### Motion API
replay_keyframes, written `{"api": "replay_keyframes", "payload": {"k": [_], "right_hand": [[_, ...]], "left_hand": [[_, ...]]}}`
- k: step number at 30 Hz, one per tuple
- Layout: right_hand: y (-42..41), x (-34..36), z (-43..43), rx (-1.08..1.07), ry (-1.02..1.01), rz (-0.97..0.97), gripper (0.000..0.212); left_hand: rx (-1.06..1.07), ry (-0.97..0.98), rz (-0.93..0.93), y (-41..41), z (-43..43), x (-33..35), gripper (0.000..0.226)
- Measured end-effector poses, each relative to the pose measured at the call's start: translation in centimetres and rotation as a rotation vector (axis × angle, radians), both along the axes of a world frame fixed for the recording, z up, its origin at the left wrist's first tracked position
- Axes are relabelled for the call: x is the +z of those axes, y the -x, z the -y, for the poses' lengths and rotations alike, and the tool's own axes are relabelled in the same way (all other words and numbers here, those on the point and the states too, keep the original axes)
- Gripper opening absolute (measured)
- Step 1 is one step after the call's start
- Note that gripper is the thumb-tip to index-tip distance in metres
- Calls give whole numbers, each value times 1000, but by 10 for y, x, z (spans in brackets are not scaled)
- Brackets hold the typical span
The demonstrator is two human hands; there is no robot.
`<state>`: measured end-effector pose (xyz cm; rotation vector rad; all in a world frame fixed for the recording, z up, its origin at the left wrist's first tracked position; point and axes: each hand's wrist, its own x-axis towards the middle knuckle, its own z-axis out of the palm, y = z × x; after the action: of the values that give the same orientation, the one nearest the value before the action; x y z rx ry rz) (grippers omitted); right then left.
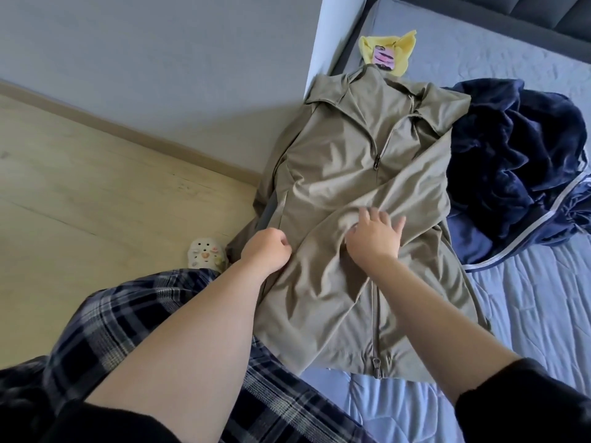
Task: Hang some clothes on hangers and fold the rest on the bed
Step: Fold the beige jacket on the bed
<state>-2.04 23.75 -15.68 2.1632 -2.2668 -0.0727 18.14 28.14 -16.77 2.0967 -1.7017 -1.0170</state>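
Khaki zip-front fabric jacket (367,174) lies flat on grey-blue quilted bed (527,314), long axis running collar-far to hem-near; right hand (374,235) spread flat mid-front, left hand (267,249) curled at its left edge, grip unclear.

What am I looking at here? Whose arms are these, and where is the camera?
There is no machine here. These are a person's own bare arms, filmed by a single camera worn on the head and looking down. A khaki jacket lies spread front up on the bed, its zip open near the collar. The left hand is curled at the jacket's left edge and seems to grip the cloth there. The right hand rests with spread fingers on the jacket's middle. Beside the jacket lies a crumpled dark blue garment, and past the collar there is something yellow. A slipper sits on the wooden floor.
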Motion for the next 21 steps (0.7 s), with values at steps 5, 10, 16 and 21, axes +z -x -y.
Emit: {"api": "replay_keyframes", "payload": {"k": [5,10,16,21], "right_hand": [[-17,-19,8,10,-240,80,64],[-36,-18,51,52,-12,209,62],[-62,-39,109,43,15,264,64],[-70,-65,117,-35,170,303,62]], "left_hand": [[10,136,-48,8,22,-9,33],[-29,92,-63,11,36,-23,53],[160,183,-164,4,66,-39,44],[323,168,-234,-3,112,-53,39]]}}
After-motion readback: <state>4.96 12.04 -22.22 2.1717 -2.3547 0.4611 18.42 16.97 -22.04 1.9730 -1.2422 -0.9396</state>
